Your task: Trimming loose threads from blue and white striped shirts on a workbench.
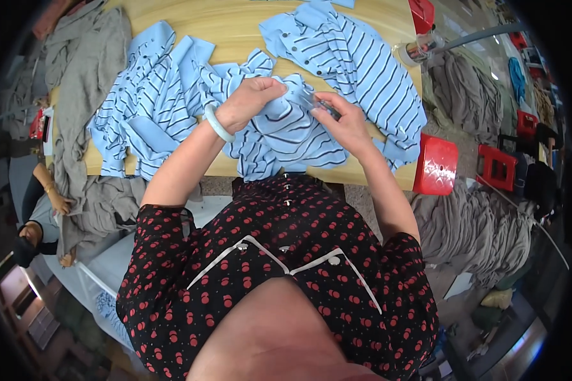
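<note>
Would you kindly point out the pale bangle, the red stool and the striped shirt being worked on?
pale bangle (218,124), head view, on its band at the left wrist.
red stool (436,166), head view, on its seat.
striped shirt (286,130), head view, on the bunched cloth between the hands.

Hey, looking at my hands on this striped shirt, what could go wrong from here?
The right hand holds a small tool close to the left hand pinching the striped shirt; it might nick fingers or fabric. The shirt hangs over the table edge and may slide off.
</note>
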Motion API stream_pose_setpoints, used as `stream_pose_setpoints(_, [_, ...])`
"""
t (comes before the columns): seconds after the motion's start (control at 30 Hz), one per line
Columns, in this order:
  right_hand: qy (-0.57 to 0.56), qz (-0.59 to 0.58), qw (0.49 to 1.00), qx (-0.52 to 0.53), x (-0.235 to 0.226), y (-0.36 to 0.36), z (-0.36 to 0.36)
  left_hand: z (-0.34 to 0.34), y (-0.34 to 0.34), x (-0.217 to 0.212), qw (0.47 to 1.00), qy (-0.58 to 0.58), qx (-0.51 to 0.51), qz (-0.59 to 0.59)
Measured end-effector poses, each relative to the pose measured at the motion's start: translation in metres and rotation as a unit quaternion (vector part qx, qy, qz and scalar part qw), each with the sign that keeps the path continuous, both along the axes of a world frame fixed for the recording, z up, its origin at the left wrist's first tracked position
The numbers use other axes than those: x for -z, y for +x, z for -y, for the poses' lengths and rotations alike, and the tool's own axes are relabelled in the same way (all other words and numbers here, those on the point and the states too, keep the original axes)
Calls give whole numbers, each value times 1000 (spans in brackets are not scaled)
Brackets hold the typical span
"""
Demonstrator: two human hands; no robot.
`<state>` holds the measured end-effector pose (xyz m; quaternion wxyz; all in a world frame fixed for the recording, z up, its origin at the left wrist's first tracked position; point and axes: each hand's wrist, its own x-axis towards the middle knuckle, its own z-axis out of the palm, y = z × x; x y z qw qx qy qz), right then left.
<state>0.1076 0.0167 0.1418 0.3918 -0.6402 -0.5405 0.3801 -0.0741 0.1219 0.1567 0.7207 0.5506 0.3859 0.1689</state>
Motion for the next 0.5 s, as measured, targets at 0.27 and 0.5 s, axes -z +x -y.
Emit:
stream_pose_setpoints(0.27, [39, 8, 999, -7, -3, -12, -2, 8, 1, -2, 999, -46, 26, -3])
stream_pose_setpoints(0.5, [80, 32, 996, -10, 4, -11, -4, 9, 1, -2, 993, -116, 2, 36])
